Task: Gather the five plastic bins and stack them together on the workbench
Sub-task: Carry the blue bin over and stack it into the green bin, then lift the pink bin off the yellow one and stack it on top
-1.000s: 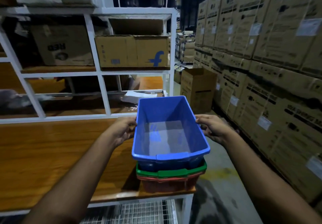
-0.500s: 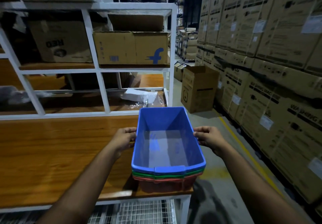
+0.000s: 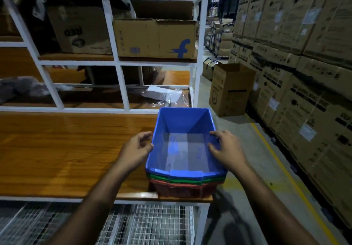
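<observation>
- The wooden workbench (image 3: 66, 149) has a glossy orange-brown top on a white frame.
- A stack of nested bins (image 3: 187, 184) stands at its near right corner: blue on top, green and red rims below.
- The rest of the top is bare wood.
- A wire mesh shelf (image 3: 152, 223) lies beneath.

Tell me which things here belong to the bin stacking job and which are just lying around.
Job: blue bin, green bin, red bin, workbench, left hand, right hand.

Lying about: flap box, RED box, floor box, plastic wrap.
</observation>
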Tool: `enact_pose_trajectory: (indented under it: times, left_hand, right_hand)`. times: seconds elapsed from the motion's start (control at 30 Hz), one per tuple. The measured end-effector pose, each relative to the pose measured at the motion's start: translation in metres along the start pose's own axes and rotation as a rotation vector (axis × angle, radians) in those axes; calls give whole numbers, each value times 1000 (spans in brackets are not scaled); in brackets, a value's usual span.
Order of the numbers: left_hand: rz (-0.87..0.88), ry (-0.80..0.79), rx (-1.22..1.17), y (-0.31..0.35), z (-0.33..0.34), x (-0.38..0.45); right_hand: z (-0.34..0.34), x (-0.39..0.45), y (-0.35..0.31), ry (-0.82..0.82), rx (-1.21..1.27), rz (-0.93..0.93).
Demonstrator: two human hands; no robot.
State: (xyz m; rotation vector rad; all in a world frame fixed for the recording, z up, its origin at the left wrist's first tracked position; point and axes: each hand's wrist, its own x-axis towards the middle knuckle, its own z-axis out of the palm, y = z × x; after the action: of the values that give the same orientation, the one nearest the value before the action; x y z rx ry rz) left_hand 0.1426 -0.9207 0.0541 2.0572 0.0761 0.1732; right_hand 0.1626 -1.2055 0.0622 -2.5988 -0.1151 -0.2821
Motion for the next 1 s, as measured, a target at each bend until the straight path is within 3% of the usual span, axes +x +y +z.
enact_pose_trajectory:
  times: [0.17, 0.33, 0.53, 1.0]
  left_hand:
    - [189, 180, 327, -4, -36, -48]
    - [118, 296, 561, -53, -81, -104]
    - [-91, 412, 690, -127, -172, -175]
    - [-382, 558, 920, -273, -444, -281]
  right_hand:
    - [11, -23, -58, -85, -67, -325]
    - [56, -52, -122, -177, -56, -588]
    - [137, -85, -226, -392, -104, -819]
    - [322, -154, -523, -473, -54, -1002]
